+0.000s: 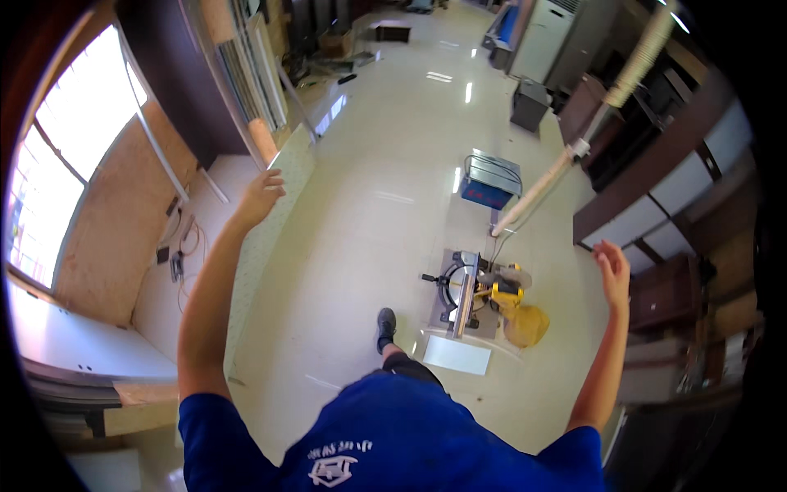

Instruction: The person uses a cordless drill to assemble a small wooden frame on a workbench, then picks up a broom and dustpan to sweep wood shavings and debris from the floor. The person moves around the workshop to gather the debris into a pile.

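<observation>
Blue shirt (393, 426); empty right hand (613, 271) loosely curled; left hand (262, 197) bent, panel (272, 234) grip unclear

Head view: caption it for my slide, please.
Left hand at a pale panel, right hand empty, a miter saw between them.

A bare left forearm (211, 303) hides part of a long, pale, speckled panel (275, 225); whether the left hand (259, 199) touches it is unclear. Dark brown wooden furniture (662, 299) blurs at right; a blue T-shirt (426, 435) is cut off near.
</observation>
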Demonstrator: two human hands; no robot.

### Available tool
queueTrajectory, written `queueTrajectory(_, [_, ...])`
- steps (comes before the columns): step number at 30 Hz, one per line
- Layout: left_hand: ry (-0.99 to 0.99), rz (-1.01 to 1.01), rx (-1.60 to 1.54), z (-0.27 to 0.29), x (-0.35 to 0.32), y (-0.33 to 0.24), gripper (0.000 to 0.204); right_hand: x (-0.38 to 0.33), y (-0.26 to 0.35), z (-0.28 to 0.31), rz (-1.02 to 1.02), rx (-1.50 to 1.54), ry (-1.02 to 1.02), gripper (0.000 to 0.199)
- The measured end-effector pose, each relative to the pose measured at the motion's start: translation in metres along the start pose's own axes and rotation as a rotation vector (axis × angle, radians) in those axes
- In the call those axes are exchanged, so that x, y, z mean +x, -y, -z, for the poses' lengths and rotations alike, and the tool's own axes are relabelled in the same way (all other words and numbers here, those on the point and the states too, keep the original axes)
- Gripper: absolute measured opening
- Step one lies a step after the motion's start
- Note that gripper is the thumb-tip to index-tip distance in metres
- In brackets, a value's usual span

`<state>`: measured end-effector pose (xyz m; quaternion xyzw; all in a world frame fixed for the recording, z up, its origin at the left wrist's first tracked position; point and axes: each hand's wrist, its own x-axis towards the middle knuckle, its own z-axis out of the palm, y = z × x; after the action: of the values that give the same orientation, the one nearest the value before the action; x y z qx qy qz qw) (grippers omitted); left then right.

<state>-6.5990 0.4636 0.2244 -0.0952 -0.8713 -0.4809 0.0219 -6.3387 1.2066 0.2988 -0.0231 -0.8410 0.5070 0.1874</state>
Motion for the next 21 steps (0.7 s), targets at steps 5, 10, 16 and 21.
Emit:
queueTrajectory(5, [0.133, 0.293, 0.309, -0.107, 0.036, 0.212, 0.032, 0.135, -0.193, -0.166, -0.226, -0.062, 0.184, 0.023])
queueTrajectory(10, [0.594, 1.175, 0.326, -0.159, -0.158, 0.336, 0.043, 0.275, -0.183, -0.456, -0.270, 0.152, 0.803, 0.024])
queueTrajectory(16, [0.596, 1.605, -0.028, -0.159, 0.006, 0.332, 0.040, 0.460, -0.252, -0.562, -0.418, 0.186, 0.719, 0.031])
queueTrajectory(21, [0.699, 1.192, 0.153, -0.175, 0.313, 0.429, 0.037, 0.566, -0.309, -0.582, -0.998, 0.099, 0.398, 0.039])
